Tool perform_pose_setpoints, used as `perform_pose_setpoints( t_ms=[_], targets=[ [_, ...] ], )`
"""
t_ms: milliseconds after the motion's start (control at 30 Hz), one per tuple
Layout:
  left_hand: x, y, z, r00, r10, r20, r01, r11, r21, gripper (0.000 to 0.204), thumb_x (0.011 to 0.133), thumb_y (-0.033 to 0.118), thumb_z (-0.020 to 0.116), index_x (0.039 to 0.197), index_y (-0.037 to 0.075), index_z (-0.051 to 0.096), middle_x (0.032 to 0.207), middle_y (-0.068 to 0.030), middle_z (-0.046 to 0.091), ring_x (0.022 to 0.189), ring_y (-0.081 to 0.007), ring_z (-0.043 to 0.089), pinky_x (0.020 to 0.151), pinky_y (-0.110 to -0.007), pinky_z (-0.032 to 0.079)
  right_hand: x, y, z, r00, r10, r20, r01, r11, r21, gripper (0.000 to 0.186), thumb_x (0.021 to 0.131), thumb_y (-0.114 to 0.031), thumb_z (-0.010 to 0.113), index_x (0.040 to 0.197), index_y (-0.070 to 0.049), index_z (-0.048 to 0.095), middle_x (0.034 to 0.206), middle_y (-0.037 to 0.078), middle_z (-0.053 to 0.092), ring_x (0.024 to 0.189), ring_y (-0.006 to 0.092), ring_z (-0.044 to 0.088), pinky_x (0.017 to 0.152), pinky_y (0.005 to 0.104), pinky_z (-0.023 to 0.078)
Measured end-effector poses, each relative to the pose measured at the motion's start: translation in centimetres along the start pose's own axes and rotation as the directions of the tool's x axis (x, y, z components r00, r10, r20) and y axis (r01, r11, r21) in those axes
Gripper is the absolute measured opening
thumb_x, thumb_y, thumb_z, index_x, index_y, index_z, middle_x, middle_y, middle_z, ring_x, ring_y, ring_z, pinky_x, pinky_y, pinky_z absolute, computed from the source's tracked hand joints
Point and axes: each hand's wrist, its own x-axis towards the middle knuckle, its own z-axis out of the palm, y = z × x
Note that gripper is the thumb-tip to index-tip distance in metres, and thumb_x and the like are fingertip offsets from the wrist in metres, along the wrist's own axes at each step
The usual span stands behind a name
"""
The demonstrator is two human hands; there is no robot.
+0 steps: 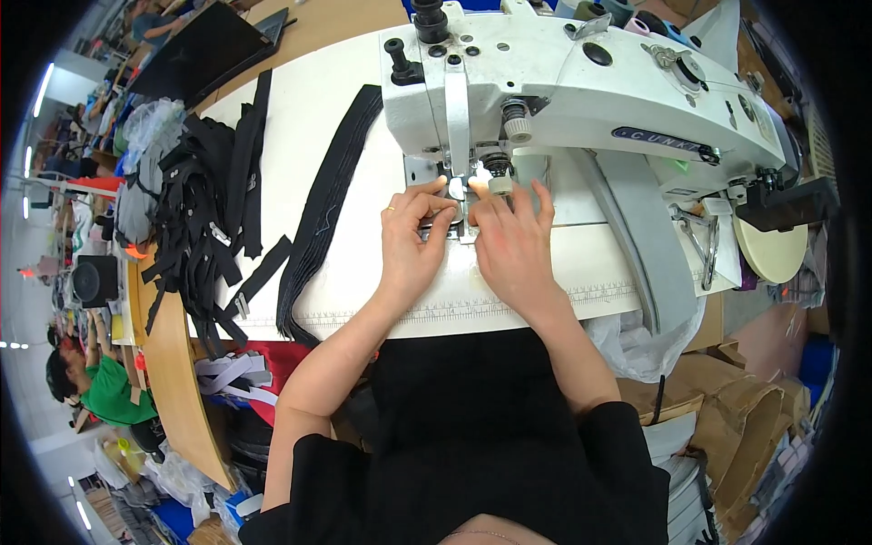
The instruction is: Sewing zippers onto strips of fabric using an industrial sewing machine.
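Both hands meet at the needle area of a white industrial sewing machine (563,86). My left hand (411,243) is closed, thumb and fingertips brought together just left of the presser foot (457,188). On the foot's other side, my right hand (510,247) has its fingers bent inward, fingertips close to the needle. Whatever lies between the fingertips is too small and too covered to name. Left of the hands, a long stack of black fabric strips (329,209) lies on the white table (427,322).
A heap of black strips (195,200) spreads over the left table edge. Grey padded material (636,241) hangs over the front edge at right, beside metal thread snips (699,243). A printed ruler (472,307) runs along the front. A black laptop (204,54) stands far left.
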Motion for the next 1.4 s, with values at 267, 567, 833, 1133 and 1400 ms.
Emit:
perform_pose_setpoints(
  t_ms=[267,567,833,1133,1400],
  targets=[
    [-0.1,0.0,-0.3,0.999,0.032,0.001,-0.032,0.999,0.029,0.004,0.09,0.006,0.072,0.094,0.004,0.073,0.123,-0.0064,0.072,0.091,-0.0174,0.059,0.092,-0.033,0.038,-1.1,0.7,-2.4,0.987,0.114,-0.112,-0.114,0.993,0.006,0.022,0.084,-0.007,0.065,0.106,-0.009,0.064,0.119,0.008,0.065,0.119,0.0294,0.057,0.111,0.0532,0.031],
    [-0.1,0.3,0.1,1.0,0.017,-0.022,-0.017,1.0,-0.02,0.003,0.091,0.005,0.072,0.093,0.004,0.073,0.122,-0.006,0.072,0.09,-0.0168,0.058,0.087,-0.03,0.045,-3.0,8.6,-9.0,0.893,0.341,-0.294,-0.444,0.778,-0.445,0.016,0.091,-0.014,0.066,0.104,-0.004,0.068,0.107,0.01,0.065,0.102,0.0303,0.059,0.092,0.0451,0.044],
    [-0.3,0.0,0.0,0.998,-0.053,-0.025,0.048,0.986,-0.163,0.007,0.094,0.003,0.07,0.099,0.001,0.074,0.121,-0.0094,0.069,0.099,-0.0161,0.06,0.085,-0.029,0.05,-2.4,10.3,-10.1,0.857,0.421,-0.297,-0.488,0.848,-0.206,0.01,0.083,-0.015,0.069,0.08,-0.006,0.065,0.077,0.005,0.062,0.082,0.0286,0.061,0.084,0.0432,0.042],
    [-1.8,2.5,0.1,0.987,0.157,0.047,-0.14,0.958,-0.251,0.013,0.098,0.006,0.067,0.108,0.0,0.074,0.114,-0.0119,0.071,0.096,-0.017,0.067,0.087,-0.03,0.054,-3.9,4.7,-12.6,0.92,0.326,-0.218,-0.376,0.892,-0.25,0.014,0.084,-0.012,0.067,0.087,-0.006,0.056,0.085,0.011,0.058,0.084,0.0317,0.058,0.08,0.0444,0.041],
    [-2.8,5.5,5.3,0.7,-0.326,0.636,0.714,0.314,-0.625,0.028,0.105,0.03,0.067,0.114,0.003,0.068,0.096,-0.0011,0.073,0.086,-0.0084,0.067,0.077,-0.027,0.055,-7.5,-1.9,-9.2,0.975,0.216,0.045,-0.213,0.975,-0.062,0.016,0.079,-0.009,0.069,0.084,-0.007,0.054,0.08,0.009,0.053,0.08,0.0312,0.056,0.075,0.0444,0.04]
  ],
)
